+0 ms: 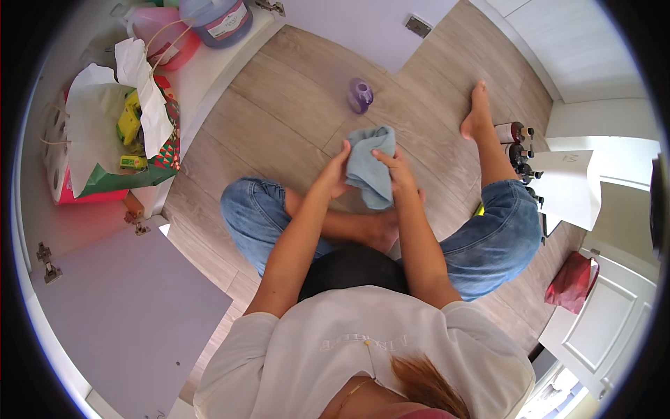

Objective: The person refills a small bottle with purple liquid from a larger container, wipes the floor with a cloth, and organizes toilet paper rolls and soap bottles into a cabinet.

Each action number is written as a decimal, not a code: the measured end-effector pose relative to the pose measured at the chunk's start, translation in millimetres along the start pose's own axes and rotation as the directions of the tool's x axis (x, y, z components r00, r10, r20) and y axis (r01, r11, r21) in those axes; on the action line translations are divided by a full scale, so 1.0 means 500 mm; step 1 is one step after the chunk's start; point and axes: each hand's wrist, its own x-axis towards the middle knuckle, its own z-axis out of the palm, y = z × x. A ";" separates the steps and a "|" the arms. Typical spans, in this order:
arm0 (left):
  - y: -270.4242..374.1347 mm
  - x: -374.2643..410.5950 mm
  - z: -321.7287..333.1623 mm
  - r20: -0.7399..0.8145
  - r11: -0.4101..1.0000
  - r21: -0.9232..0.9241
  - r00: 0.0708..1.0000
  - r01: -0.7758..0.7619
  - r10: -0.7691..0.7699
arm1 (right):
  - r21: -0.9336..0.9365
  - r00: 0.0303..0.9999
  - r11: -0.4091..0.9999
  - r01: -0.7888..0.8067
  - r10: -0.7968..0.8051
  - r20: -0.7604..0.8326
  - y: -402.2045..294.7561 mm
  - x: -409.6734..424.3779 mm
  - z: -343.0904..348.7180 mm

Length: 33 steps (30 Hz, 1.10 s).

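Observation:
A folded light-blue cloth (pixel 370 167) is held up between both hands, above the wooden floor and my crossed leg. My left hand (pixel 335 170) grips its left edge, thumb pointing up along the side. On the opposite side, my right hand (pixel 397 170) pinches the cloth, with fingers lying over its front face; some of its fingers are hidden behind. Beyond the cloth, a small purple translucent bottle (pixel 360 96) stands on the floor, apart from both hands.
At left, an open cabinet holds a paper gift bag (pixel 99 141) with yellow packets, a pink jug (pixel 159 34) and a blue-purple jug (pixel 222 21). Its lilac door (pixel 131 309) hangs open. Several pump bottles (pixel 515 132), a white box (pixel 568 183) and a red bag (pixel 571 283) are at right.

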 end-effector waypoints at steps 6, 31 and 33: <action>-0.067 0.030 -0.024 -0.009 0.977 0.191 0.995 -0.095 0.099 | -0.974 0.811 0.179 0.137 -0.584 0.007 0.019 -0.027 0.029; 0.119 -0.286 -0.206 -0.023 0.057 0.993 0.303 -0.104 0.953 | -0.954 0.642 -0.166 0.249 -0.709 0.291 -0.055 0.174 -0.029; 0.126 -0.291 -0.206 -0.031 0.063 0.994 0.328 -0.087 0.944 | -0.923 0.653 -0.201 0.327 -0.658 0.375 -0.041 0.188 -0.016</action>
